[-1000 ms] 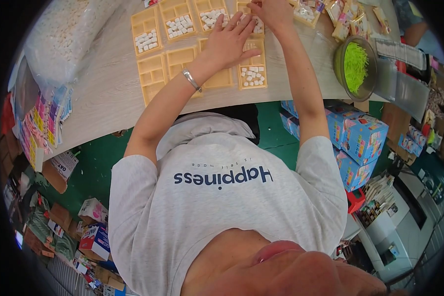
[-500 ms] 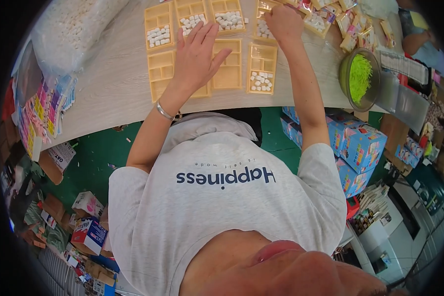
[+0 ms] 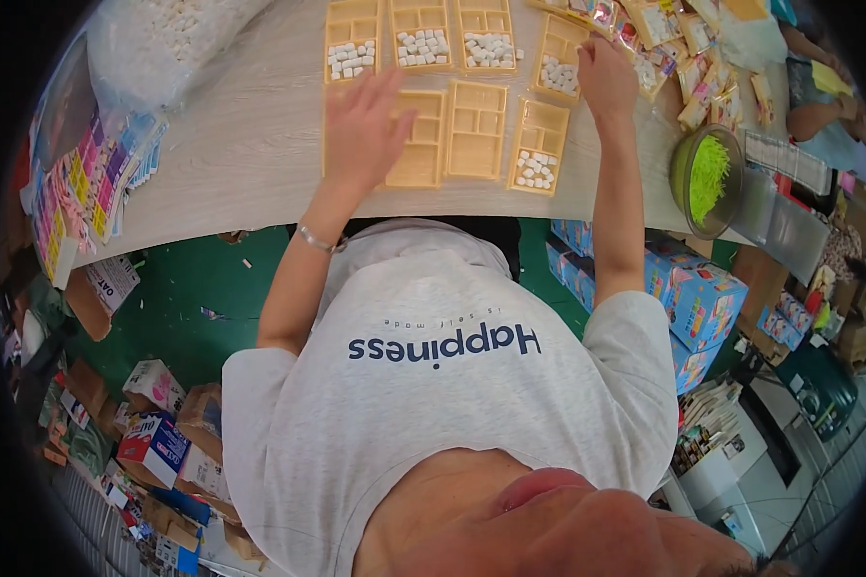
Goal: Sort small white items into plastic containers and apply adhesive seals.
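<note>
My left hand (image 3: 364,130), fingers spread and slightly blurred, hovers over a front-row tray that it mostly hides. No object shows in it. My right hand (image 3: 608,85) is closed, fingers curled down at the right rim of a yellow divided tray (image 3: 570,35); whatever its fingertips hold is hidden. Small white marshmallow-like pieces (image 3: 559,75) lie in that tray. Three more back-row trays also hold white pieces (image 3: 351,60) in their near compartments. In the front row, the right tray (image 3: 546,120) has white pieces, while two trays (image 3: 476,144) beside it have bare compartments.
A clear bag of white pieces (image 3: 164,48) lies at the far left, above colourful printed packaging (image 3: 106,183). On the right stand a bowl (image 3: 683,178) of bright green shreds (image 3: 708,178) and a pile of packed trays (image 3: 698,72). Another person's arm (image 3: 818,111) shows beyond.
The whole view has shifted, so the trays sit farther right in the picture. Relative to them, my left hand has moved left, and my right hand has drawn back to its tray's right rim.
</note>
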`<state>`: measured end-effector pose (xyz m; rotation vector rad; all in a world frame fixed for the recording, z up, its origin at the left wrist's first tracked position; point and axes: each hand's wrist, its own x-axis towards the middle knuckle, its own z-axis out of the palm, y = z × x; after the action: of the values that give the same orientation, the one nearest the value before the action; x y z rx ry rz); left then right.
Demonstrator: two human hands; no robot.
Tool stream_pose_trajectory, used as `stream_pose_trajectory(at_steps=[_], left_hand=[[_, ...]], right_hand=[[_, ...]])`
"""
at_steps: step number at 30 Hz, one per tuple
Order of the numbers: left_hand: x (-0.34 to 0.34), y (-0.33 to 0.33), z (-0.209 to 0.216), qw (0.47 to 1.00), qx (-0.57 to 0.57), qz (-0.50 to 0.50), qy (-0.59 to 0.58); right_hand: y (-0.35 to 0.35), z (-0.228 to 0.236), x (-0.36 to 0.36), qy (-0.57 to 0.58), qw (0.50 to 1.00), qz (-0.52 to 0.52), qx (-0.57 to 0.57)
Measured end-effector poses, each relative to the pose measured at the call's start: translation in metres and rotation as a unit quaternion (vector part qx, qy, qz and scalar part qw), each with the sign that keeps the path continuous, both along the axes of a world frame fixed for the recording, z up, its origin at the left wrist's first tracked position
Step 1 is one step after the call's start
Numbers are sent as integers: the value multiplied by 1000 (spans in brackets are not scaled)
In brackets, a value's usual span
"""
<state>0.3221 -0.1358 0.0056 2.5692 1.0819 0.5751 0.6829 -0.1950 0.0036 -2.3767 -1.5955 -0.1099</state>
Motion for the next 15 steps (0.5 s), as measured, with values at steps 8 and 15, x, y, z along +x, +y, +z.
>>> stream_pose_trajectory(at_steps=[8, 15], left_hand=[[96, 18, -15, 984, 86, -81, 134], [108, 19, -15, 981, 78, -91, 150]], right_hand=[[-22, 22, -42, 106, 988, 92, -59], [25, 11, -48, 22, 986, 162, -27]])
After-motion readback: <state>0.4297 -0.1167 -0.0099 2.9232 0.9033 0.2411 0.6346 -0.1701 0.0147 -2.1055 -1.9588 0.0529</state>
